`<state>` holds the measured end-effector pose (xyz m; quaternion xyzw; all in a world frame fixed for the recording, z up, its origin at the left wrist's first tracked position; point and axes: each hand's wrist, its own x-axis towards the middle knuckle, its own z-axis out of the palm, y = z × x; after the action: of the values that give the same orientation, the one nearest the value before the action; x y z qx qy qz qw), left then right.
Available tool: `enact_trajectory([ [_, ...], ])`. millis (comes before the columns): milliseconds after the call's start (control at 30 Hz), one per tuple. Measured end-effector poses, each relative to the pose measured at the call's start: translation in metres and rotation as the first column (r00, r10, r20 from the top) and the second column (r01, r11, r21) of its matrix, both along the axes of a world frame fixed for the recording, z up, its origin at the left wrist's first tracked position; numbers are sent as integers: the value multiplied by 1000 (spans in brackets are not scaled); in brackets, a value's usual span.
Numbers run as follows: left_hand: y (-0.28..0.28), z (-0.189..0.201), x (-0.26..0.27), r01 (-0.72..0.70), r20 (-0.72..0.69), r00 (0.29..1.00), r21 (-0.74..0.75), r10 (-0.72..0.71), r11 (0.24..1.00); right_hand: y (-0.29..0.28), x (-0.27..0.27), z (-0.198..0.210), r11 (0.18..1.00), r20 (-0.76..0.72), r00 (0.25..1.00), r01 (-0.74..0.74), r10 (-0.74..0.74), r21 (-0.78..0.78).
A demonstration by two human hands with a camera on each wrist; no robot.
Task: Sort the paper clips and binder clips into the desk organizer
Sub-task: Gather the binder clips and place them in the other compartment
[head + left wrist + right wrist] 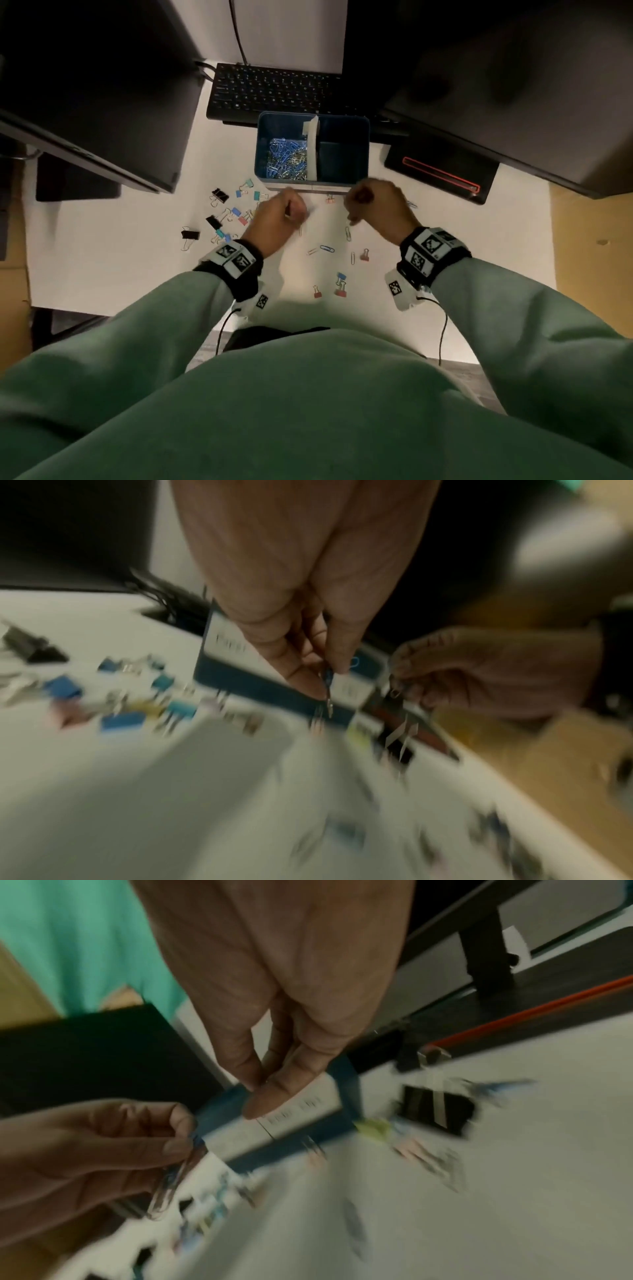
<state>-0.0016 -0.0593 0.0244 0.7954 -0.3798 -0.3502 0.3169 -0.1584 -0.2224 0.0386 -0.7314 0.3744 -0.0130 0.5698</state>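
Both hands hover before the organizer (342,120): left hand (281,219) pinches paper clips (327,693); right hand (376,209) pinches one clip (394,693).

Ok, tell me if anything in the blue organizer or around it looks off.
The blue organizer's white divider leans askew instead of standing straight. Paper clips fill the left compartment; the right one looks empty, while binder clips still lie scattered on the desk. Nothing looks damaged.

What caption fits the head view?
Both hands hover before the blue organizer; paper clips fill its left compartment.
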Motion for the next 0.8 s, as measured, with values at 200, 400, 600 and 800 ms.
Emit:
enact_trajectory([
  [200, -50, 36, 68, -241, 162, 953, -109, 256, 965, -1, 108, 28, 992, 144, 989, 57, -41, -109],
  [400, -38, 16, 50, -160, 270, 943, -147, 195, 976, 8, 81, 23, 828, -80, 982, -186, 169, -529],
  [600, 17, -45, -32, 200, 231, 939, 243, -256, 949, 33, -40, -41, 805, -567, 780, -502, 263, -317],
  [800, 23, -64, -52, 306, 282, 879, 285, -384, 909, 55, -49, -64, 794, -548, 797, -495, 254, -352],
])
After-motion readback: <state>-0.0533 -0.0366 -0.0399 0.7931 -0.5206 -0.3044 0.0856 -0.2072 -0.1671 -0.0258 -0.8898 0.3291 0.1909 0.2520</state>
